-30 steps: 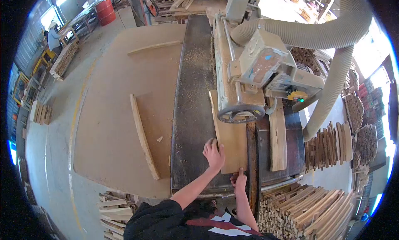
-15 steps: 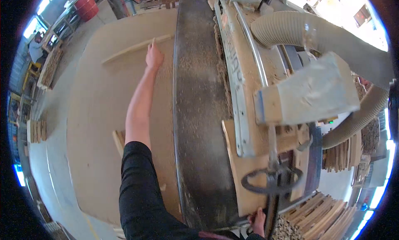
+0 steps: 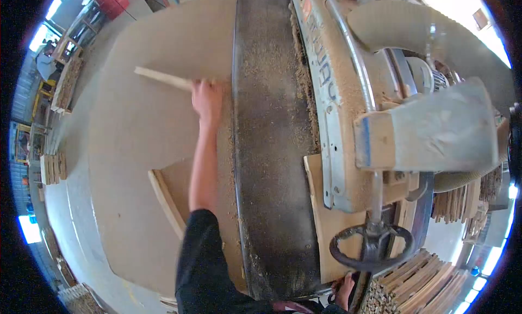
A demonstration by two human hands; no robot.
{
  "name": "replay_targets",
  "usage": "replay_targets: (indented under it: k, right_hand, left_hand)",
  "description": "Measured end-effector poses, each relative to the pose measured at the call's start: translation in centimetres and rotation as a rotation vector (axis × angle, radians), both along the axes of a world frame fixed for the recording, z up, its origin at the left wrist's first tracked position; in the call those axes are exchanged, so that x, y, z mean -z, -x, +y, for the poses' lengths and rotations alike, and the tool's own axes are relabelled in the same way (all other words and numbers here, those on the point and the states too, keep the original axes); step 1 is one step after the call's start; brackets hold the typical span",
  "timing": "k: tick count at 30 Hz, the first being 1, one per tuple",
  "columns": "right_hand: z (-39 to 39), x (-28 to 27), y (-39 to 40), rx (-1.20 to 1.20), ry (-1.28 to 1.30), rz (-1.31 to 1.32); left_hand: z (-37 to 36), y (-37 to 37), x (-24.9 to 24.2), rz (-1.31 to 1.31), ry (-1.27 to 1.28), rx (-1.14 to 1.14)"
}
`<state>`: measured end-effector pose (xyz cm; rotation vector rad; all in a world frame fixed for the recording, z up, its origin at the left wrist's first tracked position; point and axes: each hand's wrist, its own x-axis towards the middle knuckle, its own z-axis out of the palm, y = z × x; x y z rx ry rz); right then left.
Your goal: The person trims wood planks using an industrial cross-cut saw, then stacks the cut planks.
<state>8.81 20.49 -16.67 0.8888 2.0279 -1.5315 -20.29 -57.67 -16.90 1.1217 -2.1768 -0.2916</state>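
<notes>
My left hand (image 3: 207, 100) is closed around the right end of a thin wooden strip (image 3: 163, 77), which slants across a broad tan panel (image 3: 130, 129) beside the machine. A second wooden strip (image 3: 166, 202) lies on the panel, left of my forearm. Low in the view, my right hand (image 3: 344, 290) is curled beside the machine's post, near the lower end of a flat wooden board (image 3: 333, 243). Its fingers are partly hidden, and what they grip cannot be made out.
A dark, sawdust-strewn machine bed (image 3: 274, 151) runs beside the panel. Above it stand a dusty machine housing (image 3: 326, 123), a handwheel (image 3: 372, 247) and a thick hose (image 3: 413, 26). Stacked wooden strips (image 3: 421, 281) lie at lower right. Another person (image 3: 46, 64) is at far left.
My left hand has come nearer and closed on the strip, whose right end has swung toward me. My right hand stays low beside the post. The view has shifted slightly.
</notes>
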Motion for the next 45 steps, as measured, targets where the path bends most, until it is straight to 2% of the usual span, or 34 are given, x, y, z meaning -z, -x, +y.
replay_targets:
  k: [1,2,3,4,5,6,8,10,15,17,19,21,23,30,33,36,39,42,43,44,45]
  right_hand:
    - [-0.8,-0.1,0.3,0.016,-0.06,0.028]
    - [-0.9,-0.1,0.6,-0.002,-0.077,-0.003]
    - [-1.7,-0.9,0.9,-0.066,-0.031,0.072]
    - [-2.8,-1.9,1.2,-0.053,-0.029,0.059]
    - [-3.4,-2.7,1.5,-0.044,-0.028,0.044]
    - [-3.9,-2.8,1.5,-0.019,-0.018,0.06]
    - [-4.5,-3.5,1.7,-0.032,0.06,0.093]
    - [-4.5,-3.8,2.2,-0.049,0.126,0.109]
    - [-4.2,-5.1,2.0,-0.101,0.169,0.048]
    - [-3.9,-4.3,1.9,-0.138,0.205,0.119]
    - [-3.6,-3.4,2.1,-0.156,0.224,0.148]
    - [-3.9,-3.0,1.8,-0.108,0.209,0.164]
    - [-3.7,-2.8,1.7,-0.096,0.196,0.123]
    - [-4.4,-4.7,2.1,-0.104,0.172,0.106]
    - [-4.2,-4.7,1.8,-0.113,0.168,0.091]
    - [-4.2,-4.7,2.0,-0.103,0.195,0.088]
    - [-4.3,-4.8,2.1,-0.084,0.202,0.087]
    - [-4.3,-4.7,1.7,-0.087,0.189,0.098]
    - [-4.3,-4.5,1.9,-0.096,0.181,0.12]
    - [-4.3,-4.7,2.1,-0.093,0.175,0.122]
    - [-4.3,-4.7,2.0,-0.084,0.184,0.12]
  left_hand:
    - [2.2,-3.5,0.4,0.047,-0.065,-0.01]
    - [5.5,-6.7,-0.8,0.116,-0.075,-0.098]
    - [8.8,-9.8,-2.2,0.191,-0.083,-0.182]
    - [12.1,-12.6,-3.6,0.669,-0.531,-0.05]
    - [14.3,-15.5,-1.2,0.754,-0.398,-0.069]
    - [17.8,-18.5,-4.4,0.866,-0.891,-0.119]
    - [21.4,-23.8,-2.9,0.811,-1.221,-0.057]
    - [26.1,-27.0,-3.7,0.945,-1.349,0.193]
    - [34.3,-31.2,-6.6,0.997,-1.429,0.309]
    - [35.6,-32.3,-8.1,1.024,-1.481,0.335]
    - [36.1,-32.2,-9.1,0.962,-1.707,0.418]
    - [36.3,-31.6,-9.6,0.862,-1.69,0.414]
    - [36.7,-30.9,-9.8,0.665,-1.493,0.301]
    - [39.7,-26.3,-12.4,0.574,-1.307,0.204]
    - [41.1,-24.5,-12.9,0.674,-1.31,0.202]
    - [43.6,-23.2,-14.4,0.881,-1.43,0.051]
    - [44.1,-22.4,-14.1,0.913,-1.472,0.05]
    - [40.6,-17.6,-12.3,0.976,-1.48,0.053]
    - [36.9,-13.9,-9.5,0.862,-1.386,0.204]
    - [33.7,-8.7,-11.5,0.815,-1.278,0.169]
    - [28.9,-2.6,-11.2,0.91,-1.371,0.231]
